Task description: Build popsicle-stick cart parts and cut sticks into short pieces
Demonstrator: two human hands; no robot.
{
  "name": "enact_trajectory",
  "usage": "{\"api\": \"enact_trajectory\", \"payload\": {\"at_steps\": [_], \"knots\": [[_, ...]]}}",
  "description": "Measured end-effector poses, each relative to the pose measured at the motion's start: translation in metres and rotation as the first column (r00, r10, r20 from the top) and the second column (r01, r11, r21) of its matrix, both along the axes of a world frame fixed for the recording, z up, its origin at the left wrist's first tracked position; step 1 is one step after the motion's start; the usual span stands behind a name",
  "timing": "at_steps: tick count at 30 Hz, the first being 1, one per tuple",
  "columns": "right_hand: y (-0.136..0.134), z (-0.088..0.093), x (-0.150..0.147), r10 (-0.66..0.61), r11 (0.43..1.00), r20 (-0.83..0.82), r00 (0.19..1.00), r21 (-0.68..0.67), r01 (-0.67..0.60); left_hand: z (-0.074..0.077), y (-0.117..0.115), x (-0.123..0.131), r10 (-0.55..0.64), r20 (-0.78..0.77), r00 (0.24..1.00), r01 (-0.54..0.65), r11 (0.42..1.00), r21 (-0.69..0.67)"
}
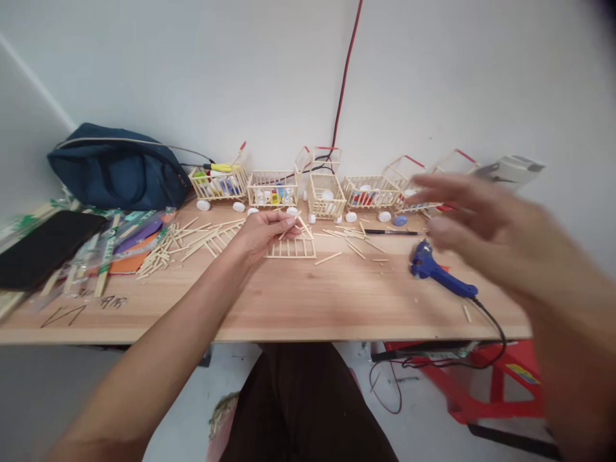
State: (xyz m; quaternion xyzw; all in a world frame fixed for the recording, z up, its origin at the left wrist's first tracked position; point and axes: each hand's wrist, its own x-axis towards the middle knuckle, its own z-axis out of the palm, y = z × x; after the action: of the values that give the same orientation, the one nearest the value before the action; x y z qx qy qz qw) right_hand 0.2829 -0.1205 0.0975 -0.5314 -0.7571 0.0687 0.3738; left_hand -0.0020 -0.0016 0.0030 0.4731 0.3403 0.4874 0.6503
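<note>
My left hand [266, 232] rests on the wooden table [298, 301] with its fingers closed round a thin wooden stick [294, 226]. Just right of it lies a flat grid panel of glued sticks [291, 248]. My right hand [476, 224] hovers raised above the blue glue gun [440, 273], blurred by motion, with fingers stretched out and nothing in them. A pile of loose sticks [187, 240] lies left of my left hand.
Several small stick carts with white wheels [272, 188] line the wall at the back. A dark blue bag [115, 167] and a black phone [45, 247] sit at left with packets. A black pen [391, 232] lies near the carts. A red stool [486, 378] stands under the table.
</note>
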Motion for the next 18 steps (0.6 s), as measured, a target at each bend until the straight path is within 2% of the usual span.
{"api": "enact_trajectory", "payload": {"at_steps": [1,3,6,9,12,18], "knots": [[0.01,-0.008,-0.01,0.041,0.994,-0.002,0.999,-0.098,-0.041,0.0,0.0,0.0,-0.002,-0.001,1.0,0.002,1.0,-0.008],[0.033,-0.03,-0.027,0.076,0.981,-0.068,0.995,-0.172,-0.087,0.0,0.0,0.0,-0.008,-0.006,1.0,0.008,1.0,-0.018],[0.063,-0.063,-0.045,0.061,0.947,-0.256,0.965,-0.289,-0.137,-0.001,0.0,0.0,-0.008,-0.008,1.0,0.008,1.0,-0.02],[0.08,-0.088,-0.056,0.025,0.911,-0.386,0.922,-0.371,-0.18,-0.001,-0.001,0.0,-0.015,-0.008,1.0,0.015,1.0,-0.011],[0.086,-0.099,-0.066,0.021,0.88,-0.487,0.873,-0.405,-0.247,-0.001,-0.002,0.001,-0.046,-0.015,0.999,0.046,0.999,0.001],[0.087,-0.104,-0.082,-0.008,0.801,-0.597,0.803,-0.485,-0.352,-0.003,-0.003,0.002,-0.072,-0.043,0.996,0.073,0.997,0.014]]}}
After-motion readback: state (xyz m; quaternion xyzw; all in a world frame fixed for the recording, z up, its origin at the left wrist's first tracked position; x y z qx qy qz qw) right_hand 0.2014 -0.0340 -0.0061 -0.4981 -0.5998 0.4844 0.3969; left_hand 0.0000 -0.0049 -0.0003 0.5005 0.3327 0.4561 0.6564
